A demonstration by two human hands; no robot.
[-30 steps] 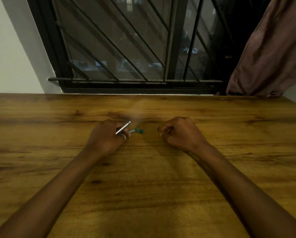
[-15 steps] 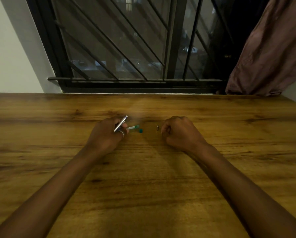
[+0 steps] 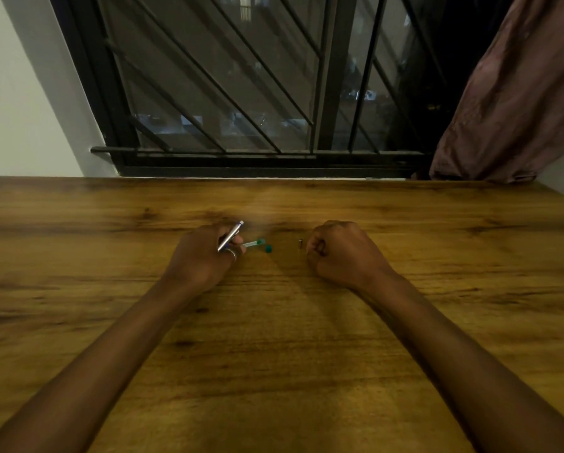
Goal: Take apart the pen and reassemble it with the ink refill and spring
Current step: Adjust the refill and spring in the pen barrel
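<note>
My left hand (image 3: pixel 205 256) rests on the wooden table and grips a slim silver pen barrel (image 3: pixel 231 235) that points up and to the right. A pale refill with a green end (image 3: pixel 254 243) sticks out from under the same hand, and a small green cap piece (image 3: pixel 268 248) lies just right of it on the table. A tiny dark spring-like part (image 3: pixel 300 243) lies on the table close to the left of my right hand (image 3: pixel 342 253). That hand is closed in a fist, and nothing shows inside it.
The wooden table (image 3: pixel 280 338) runs up to a black barred window (image 3: pixel 241 93) at the back. A brownish curtain (image 3: pixel 516 93) hangs at the far right. A white wall stands at the left.
The silver barrel in my left hand has tilted more upright. My right hand has drawn slightly away from the small dark part.
</note>
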